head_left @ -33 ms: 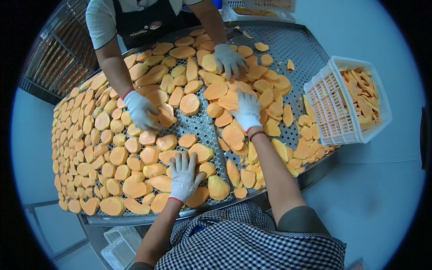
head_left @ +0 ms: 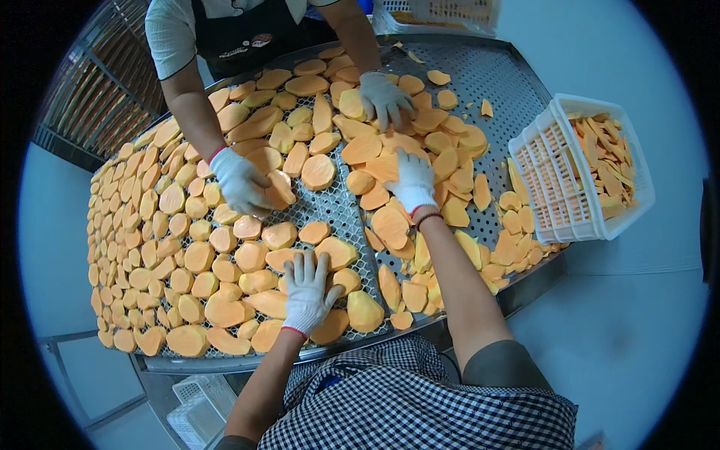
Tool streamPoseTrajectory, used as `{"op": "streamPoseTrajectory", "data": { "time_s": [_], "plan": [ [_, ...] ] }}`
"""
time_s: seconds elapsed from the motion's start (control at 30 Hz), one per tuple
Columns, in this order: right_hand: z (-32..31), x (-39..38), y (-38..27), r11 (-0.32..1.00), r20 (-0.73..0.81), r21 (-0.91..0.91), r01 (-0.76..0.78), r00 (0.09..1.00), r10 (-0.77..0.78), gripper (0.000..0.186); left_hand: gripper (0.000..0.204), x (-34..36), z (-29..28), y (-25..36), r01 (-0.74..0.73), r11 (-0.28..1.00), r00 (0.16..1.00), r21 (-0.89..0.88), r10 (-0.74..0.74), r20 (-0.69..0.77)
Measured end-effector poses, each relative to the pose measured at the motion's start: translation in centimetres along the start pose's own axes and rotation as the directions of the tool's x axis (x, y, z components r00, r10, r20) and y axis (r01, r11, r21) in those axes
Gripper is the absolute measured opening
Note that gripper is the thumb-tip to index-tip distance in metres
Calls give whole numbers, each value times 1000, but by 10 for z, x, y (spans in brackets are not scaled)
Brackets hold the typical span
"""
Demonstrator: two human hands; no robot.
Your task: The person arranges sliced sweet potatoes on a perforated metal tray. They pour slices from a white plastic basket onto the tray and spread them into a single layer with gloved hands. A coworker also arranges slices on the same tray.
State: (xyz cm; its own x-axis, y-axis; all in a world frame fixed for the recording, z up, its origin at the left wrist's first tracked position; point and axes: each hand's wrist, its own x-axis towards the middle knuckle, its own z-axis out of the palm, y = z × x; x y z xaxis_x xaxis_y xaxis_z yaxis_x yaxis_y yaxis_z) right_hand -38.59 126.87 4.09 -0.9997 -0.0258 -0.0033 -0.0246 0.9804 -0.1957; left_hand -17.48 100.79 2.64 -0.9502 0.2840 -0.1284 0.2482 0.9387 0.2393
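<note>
Both of my hands wear white knit gloves. My left hand (head_left: pixel 306 294) lies palm down, fingers apart, on orange root slices (head_left: pixel 270 304) that look like sweet potato, spread over a mesh tray (head_left: pixel 328 214). Farther right, my right hand (head_left: pixel 414 182) rests on a heap of slices (head_left: pixel 390 226), its fingers stretched forward and touching them; no slice is clearly gripped. Across the table, a co-worker's gloved hand (head_left: pixel 241 184) is at a slice (head_left: pixel 280 189) on the tray. That person's other gloved hand (head_left: pixel 385 99) rests on the heap's far side.
A white plastic basket (head_left: pixel 551 176) holding thin orange pieces stands tilted at the table's right edge. The perforated metal table (head_left: pixel 480 71) carries loose pieces. A rack (head_left: pixel 101 90) stands at far left, white crates (head_left: pixel 202 401) below the near edge and another crate (head_left: pixel 450 15) behind.
The co-worker's hand over the mesh tray has shifted slightly to the right across the slice beneath it. My hands keep their places.
</note>
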Motion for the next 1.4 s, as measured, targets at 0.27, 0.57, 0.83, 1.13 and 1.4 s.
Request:
{"op": "streamPoseTrajectory", "data": {
  "time_s": [0.27, 0.57, 0.83, 1.13, 1.4],
  "plan": [
    [1, -13, -1, 723, 242, 665, -188, 970, 30, 50, 80, -11, 18, -8, 13, 1000, 995, 26, -11, -101],
    [49, -78, -75, 859, 130, 501, -103, 991, 43, 55, 82, -7, 13, -6, 38, 999, 999, 11, -37, -38],
    [58, -80, -79, 894, -26, 448, 11, 1000, 1, 64, 81, -5, 15, -5, 31, 1000, 999, 0, -30, -31],
    [6, -22, 74, 897, 4, 235, -375, 923, 385, 78, 82, -4, 8, 0, 52, 999, 998, -8, -52, 21],
    [18, -21, 127, 904, 154, 417, -90, 988, 27, 76, 80, -8, 12, 0, 65, 998, 998, 5, -65, 3]
  ]
}}
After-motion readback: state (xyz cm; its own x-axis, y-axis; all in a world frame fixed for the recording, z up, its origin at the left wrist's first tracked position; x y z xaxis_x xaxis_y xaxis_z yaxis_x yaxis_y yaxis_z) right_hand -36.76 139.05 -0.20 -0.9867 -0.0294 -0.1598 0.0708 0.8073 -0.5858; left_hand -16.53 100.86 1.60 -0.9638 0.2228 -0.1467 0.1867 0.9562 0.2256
